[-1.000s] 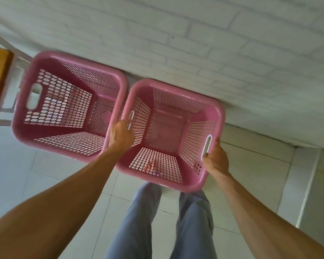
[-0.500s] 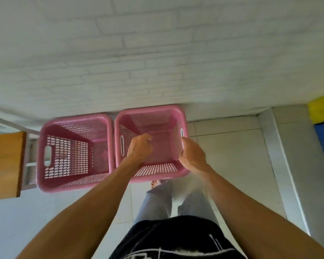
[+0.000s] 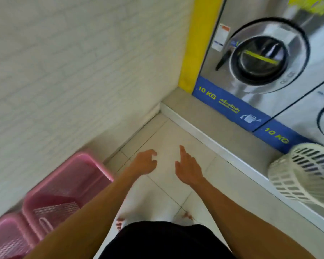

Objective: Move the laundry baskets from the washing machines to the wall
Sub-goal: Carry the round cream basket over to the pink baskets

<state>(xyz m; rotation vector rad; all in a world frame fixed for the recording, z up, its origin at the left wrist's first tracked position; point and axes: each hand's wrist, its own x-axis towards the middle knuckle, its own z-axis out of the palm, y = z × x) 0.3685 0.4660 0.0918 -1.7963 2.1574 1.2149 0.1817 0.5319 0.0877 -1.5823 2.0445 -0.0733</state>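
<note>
Both hands were empty and held out over the bare floor tiles. The left hand (image 3: 145, 161) had its fingers loosely curled, gripping nothing; the right hand (image 3: 188, 168) was open with the fingers stretched forward, also holding nothing. They hung near each other but apart, pointing toward the far corner where the wall (image 3: 64, 71) met the row of washing machines (image 3: 260, 58).

Two pink baskets (image 3: 67, 186) sat on the floor at the near left, side by side and close against the foot of the white brick wall. Judged from where they lay, those two looked delivered. The nearer one was cut off by the frame edge and partly hidden behind the left forearm, and motion blur softened both, so whether they actually touched the wall could not be told.

At the right, a white basket (image 3: 303, 176) with slotted sides stood on the raised step (image 3: 222, 146) just in front of the second washing machine, below its blue "10 KG" strip. It was well apart from the wall and from both hands, so it seemed to be work still left. The task therefore appeared partly done: two baskets placed, at least one remaining. Any further baskets along the machines lay outside the frame.
</note>
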